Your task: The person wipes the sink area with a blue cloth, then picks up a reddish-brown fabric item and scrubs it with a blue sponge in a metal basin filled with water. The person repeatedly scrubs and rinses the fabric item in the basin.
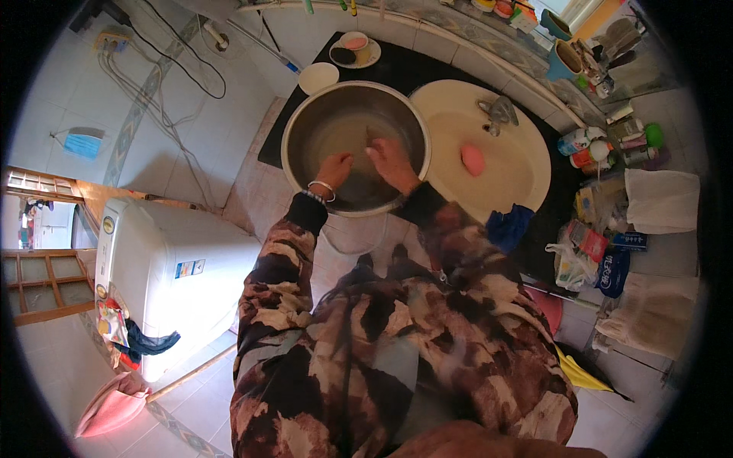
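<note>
A large round metal basin (292,143) stands in front of me, partly over the black countertop, with what looks like cloudy water inside. Over its left half is my left hand (335,170), fingers curled and a light bracelet on the wrist. My right hand (392,164) reaches over the basin's right side, fingers bent towards the middle. A blurred brownish shape (375,133) shows beyond its fingertips; I cannot tell what it is. Whether either hand holds anything is unclear. Right of the basin, a cream oval sink (444,123) holds a pink object (472,160) below the faucet (499,114).
A dark blue cloth (509,227) hangs over the sink's front edge. Behind the basin sit a white bowl (318,78) and a plate (369,54) with small items. Bottles (581,141) and packets crowd the right. A white washing machine (189,263) stands at left.
</note>
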### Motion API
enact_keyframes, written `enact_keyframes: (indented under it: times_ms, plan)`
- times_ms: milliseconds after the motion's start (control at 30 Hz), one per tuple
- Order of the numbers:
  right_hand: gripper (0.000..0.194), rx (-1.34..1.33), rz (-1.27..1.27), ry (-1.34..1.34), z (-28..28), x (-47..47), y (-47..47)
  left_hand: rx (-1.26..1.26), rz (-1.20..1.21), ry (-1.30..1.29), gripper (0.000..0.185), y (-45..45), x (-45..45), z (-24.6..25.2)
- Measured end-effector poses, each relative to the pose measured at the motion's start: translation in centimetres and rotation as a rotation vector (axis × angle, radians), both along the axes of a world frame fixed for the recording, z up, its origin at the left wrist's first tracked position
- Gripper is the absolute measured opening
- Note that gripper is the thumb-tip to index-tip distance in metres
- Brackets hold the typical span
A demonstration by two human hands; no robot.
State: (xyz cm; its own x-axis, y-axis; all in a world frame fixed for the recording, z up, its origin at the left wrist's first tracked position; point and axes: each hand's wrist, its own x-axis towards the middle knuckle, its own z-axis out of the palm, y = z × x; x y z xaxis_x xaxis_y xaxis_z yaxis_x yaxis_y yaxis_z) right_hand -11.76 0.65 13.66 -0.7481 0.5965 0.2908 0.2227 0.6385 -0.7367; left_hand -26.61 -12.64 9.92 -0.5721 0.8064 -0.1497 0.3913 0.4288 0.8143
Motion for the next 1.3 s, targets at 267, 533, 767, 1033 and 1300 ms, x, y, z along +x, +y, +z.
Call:
enact_keyframes:
  times_ms: [267,533,767,1033,1300]
  plan:
    - [0.059,0.459,-0.425,-0.311,-0.2,25.7,7.2,-0.194,-0.041,0.006,0.052,1.4,1.6,1.2]
    - [0.108,-0.088,-0.376,-0.662,-4.0,38.3,6.2,-0.095,0.087,-0.003,0.054,7.3,-0.6,-13.4]
    - [0.087,0.016,-0.532,-0.640,-4.6,37.1,3.6,-0.076,0.175,-0.619,0.046,9.1,1.4,-7.4]
    - [0.035,-0.600,-0.518,-0.187,-3.5,37.1,10.1,-0.079,0.122,0.116,0.040,2.0,-3.3,-7.3]
    - [0.041,-0.638,-0.081,0.238,12.7,17.9,8.0,-0.203,0.118,0.176,0.043,0.3,-1.3,-6.0]
